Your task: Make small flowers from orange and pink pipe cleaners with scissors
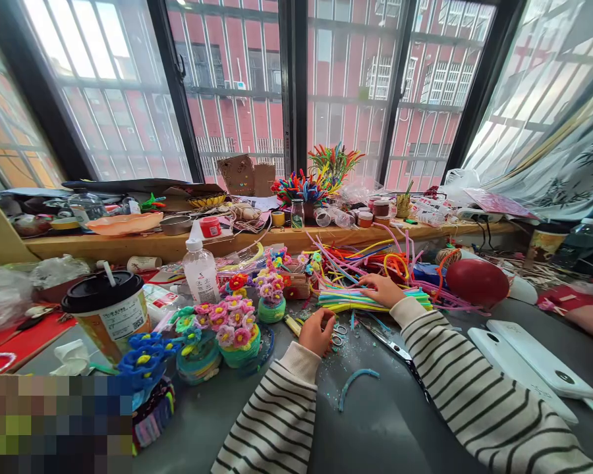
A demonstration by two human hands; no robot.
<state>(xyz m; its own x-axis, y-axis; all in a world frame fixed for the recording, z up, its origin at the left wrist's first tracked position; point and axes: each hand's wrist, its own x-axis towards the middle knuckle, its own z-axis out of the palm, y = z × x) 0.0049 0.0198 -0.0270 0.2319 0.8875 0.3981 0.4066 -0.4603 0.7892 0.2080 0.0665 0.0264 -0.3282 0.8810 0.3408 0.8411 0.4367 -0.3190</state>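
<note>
Gray tabletop [375, 431] carries the pastel pipe-cleaner bundle [344, 301], right hand [384, 291] on top, fingers bent, can't tell if gripping; left hand [317, 333] nearer, fingers curled narrow, contents unclear, bent blue pipe-cleaner piece [350, 380] nearer still, small scissors [337, 340] beside left fingers.

Pipe cleaners [340, 300] multicoloured; sleeves [273, 415] cream (black-striped).

The bundled stems [343, 302] look matt, the long scissor blades [386, 341] (metal) glossy.
</note>
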